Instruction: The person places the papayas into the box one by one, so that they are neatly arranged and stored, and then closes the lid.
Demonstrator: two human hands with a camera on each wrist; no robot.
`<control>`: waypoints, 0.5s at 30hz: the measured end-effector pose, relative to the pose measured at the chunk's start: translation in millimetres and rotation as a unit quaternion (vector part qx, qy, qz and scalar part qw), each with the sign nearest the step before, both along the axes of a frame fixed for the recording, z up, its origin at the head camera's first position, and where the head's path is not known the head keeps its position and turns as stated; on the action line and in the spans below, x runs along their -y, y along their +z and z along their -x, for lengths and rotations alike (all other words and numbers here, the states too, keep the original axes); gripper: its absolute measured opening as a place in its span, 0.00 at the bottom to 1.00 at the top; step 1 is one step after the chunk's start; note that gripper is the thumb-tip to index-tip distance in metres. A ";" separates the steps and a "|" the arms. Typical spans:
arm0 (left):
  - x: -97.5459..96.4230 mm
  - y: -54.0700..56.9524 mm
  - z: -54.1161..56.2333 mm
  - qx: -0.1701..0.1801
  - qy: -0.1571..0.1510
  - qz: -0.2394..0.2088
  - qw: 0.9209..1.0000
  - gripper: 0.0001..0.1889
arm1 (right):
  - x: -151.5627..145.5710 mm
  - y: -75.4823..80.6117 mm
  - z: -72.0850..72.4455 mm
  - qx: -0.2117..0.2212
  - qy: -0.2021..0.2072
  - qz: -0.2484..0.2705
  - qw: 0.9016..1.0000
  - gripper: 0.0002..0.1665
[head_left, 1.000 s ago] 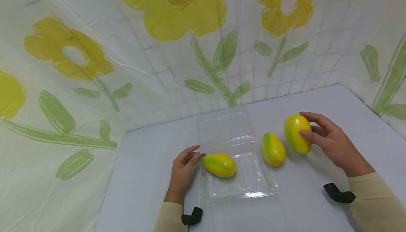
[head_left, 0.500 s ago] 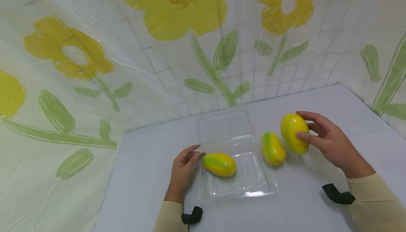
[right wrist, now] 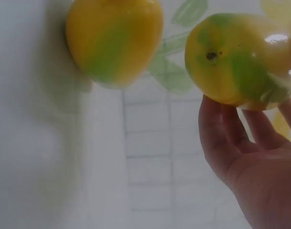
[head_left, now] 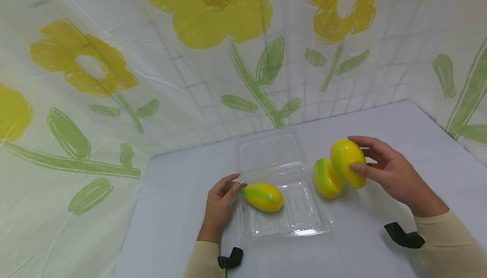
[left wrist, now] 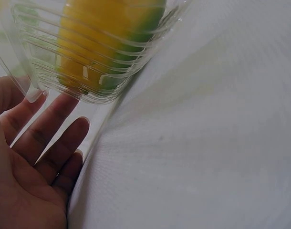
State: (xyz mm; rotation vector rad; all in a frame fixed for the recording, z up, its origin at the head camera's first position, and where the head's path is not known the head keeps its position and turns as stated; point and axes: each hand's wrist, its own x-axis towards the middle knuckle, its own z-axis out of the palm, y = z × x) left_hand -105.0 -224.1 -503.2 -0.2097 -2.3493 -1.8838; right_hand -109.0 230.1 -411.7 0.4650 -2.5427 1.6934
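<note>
Fingers (right wrist: 214,129) of the person's right hand (head_left: 397,174) are curled round a glossy yellow egg-shaped fruit with green patches (head_left: 348,163), the thumb on its near side, holding it up off the pale grey counter (head_left: 175,214), over the part toward the right edge. From where I stand it overlaps a second yellow oval fruit with a green stripe (head_left: 327,179), which lies on the counter; seen from the right wrist, there is a gap between the two. That second fruit is just beside the right side of a clear ridged plastic container (head_left: 300,210), whose transparent lid (head_left: 271,153) is laid back toward the counter's far edge. A third yellow fruit with a green band (head_left: 263,197) lies on its side in the left part of the base, narrower end toward the left hand (head_left: 218,206). That hand pinches the container's left rim between thumb and forefinger, the other fingers loosely bent near the base. Beige sleeves (head_left: 443,244) cover both forearms, with black bent pieces (head_left: 404,236) by the wrists. Beyond the counter's far edge hangs a pale thin sheet (head_left: 163,113) printed with big yellow flowers and green leaves.
</note>
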 end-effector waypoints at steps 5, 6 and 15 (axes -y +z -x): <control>0.0 0.1 -0.6 -0.003 -0.003 -0.003 1.000 0.16 | 3.8 3.3 -2.9 -0.012 0.011 0.004 1.000 0.36; 0.1 -0.1 -0.6 -0.004 -0.004 -0.004 1.000 0.16 | 4.8 4.1 -3.7 -0.015 0.014 0.006 1.000 0.36; 0.4 -0.3 0.3 -0.005 -0.010 -0.010 1.000 0.16 | 12.3 10.1 -9.5 -0.027 0.030 0.022 0.999 0.37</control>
